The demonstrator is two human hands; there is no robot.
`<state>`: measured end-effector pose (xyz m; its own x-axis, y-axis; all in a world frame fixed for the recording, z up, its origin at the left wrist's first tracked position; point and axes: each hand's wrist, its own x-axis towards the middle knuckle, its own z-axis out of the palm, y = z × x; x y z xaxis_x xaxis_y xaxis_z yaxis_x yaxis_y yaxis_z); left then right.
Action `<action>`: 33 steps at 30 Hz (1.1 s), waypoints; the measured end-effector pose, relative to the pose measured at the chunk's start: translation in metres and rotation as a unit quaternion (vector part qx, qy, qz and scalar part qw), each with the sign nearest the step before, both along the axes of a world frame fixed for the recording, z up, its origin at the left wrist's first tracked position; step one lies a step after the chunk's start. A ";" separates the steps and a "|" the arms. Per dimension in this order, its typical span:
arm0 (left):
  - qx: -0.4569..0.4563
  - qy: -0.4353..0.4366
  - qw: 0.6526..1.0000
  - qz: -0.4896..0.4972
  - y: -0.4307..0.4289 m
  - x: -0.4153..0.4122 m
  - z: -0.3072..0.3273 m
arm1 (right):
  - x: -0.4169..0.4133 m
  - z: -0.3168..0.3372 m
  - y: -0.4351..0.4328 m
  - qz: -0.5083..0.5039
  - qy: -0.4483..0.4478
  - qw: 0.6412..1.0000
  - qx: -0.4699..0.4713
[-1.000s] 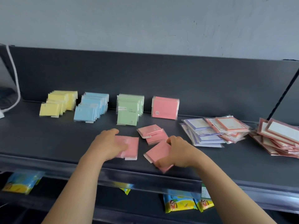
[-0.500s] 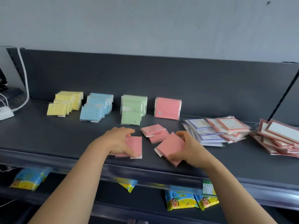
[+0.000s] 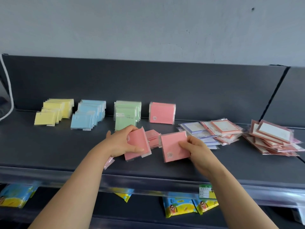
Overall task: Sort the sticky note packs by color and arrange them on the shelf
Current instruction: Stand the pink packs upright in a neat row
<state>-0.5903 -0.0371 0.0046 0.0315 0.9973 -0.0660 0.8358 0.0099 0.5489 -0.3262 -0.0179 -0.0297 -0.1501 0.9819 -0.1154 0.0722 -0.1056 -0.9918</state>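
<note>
Dark grey shelf (image 3: 49, 151) under a pale grey wall (image 3: 148, 30). Far row, left to right: yellow packs (image 3: 52, 111), blue packs (image 3: 87, 114), green packs (image 3: 126, 113), upright pink packs (image 3: 162, 113). Near centre: left hand (image 3: 122, 142) grips a pink stack (image 3: 137, 142), fingers curled round it. Right hand (image 3: 196, 149) pinches a single pink pack (image 3: 173, 146), tilted. Loose pink packs (image 3: 153, 138) lie between them.

A pale grey wall (image 3: 148, 27) (matte, with one dark speck near its upper right) rises behind a dark grey shelf (image 3: 49, 146). The shelf's upright back panel (image 3: 165, 83) meets a neighbouring panel at the right edge. A white cable (image 3: 10, 96) hangs at the left edge. A clear rail (image 3: 132, 182) with a green label (image 3: 205, 192) runs along the front edge, above blue-and-yellow packets (image 3: 178, 207) on a lower level.
</note>
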 end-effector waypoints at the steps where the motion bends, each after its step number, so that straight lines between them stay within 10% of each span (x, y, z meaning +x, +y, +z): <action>1: 0.004 -0.027 1.000 -0.006 0.003 -0.002 -0.001 | 0.000 0.000 0.000 -0.003 0.017 1.000 -0.006; 10: 0.128 -0.222 0.966 0.027 0.013 0.021 0.007 | 0.004 0.012 0.002 0.026 0.243 0.969 -0.027; 18: 0.037 -0.434 0.898 0.066 0.026 0.068 0.007 | -0.024 0.015 0.026 0.001 0.186 0.983 0.002; 33: 0.194 -0.097 0.973 0.083 0.120 0.062 -0.003 | -0.056 0.028 0.104 -0.101 -0.047 0.979 0.171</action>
<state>-0.5286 0.0830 0.0015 -0.1578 0.9387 0.3066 0.7210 -0.1027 0.6853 -0.3825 0.0859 -0.0013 0.0460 0.9743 0.2207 0.1762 0.2095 -0.9618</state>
